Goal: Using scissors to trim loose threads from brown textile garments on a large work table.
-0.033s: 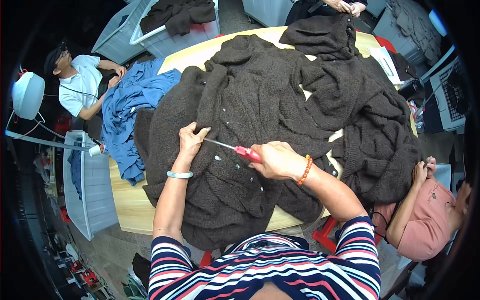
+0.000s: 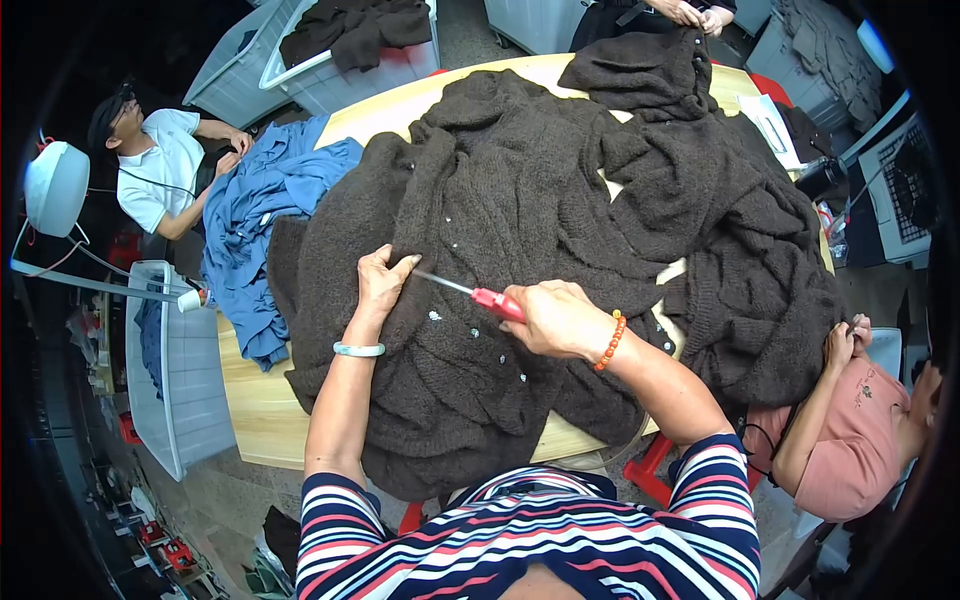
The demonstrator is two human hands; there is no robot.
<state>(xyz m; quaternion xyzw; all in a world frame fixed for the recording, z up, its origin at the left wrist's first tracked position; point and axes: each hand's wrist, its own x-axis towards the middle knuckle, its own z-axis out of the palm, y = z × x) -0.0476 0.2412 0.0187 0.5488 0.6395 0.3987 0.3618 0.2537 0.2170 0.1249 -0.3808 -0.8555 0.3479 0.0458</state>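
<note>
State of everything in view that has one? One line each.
Left hand: fingers bent on the knit; grip unclear
Right hand: closed around handle
Red-handled tool: held, metal shaft toward left hand
Dark brown knit garments: rumpled, overlapping
Blue garments: heaped
Wooden table: mostly covered
Upper white bin: open, dark clothes inside

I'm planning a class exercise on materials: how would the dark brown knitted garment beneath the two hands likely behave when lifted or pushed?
The dark brown knitted garment would probably hang floppy, since it lies in loose folds. Its fuzzy, textured surface suggests little slipperiness. Spread wide, it seems unlikely to roll.
</note>
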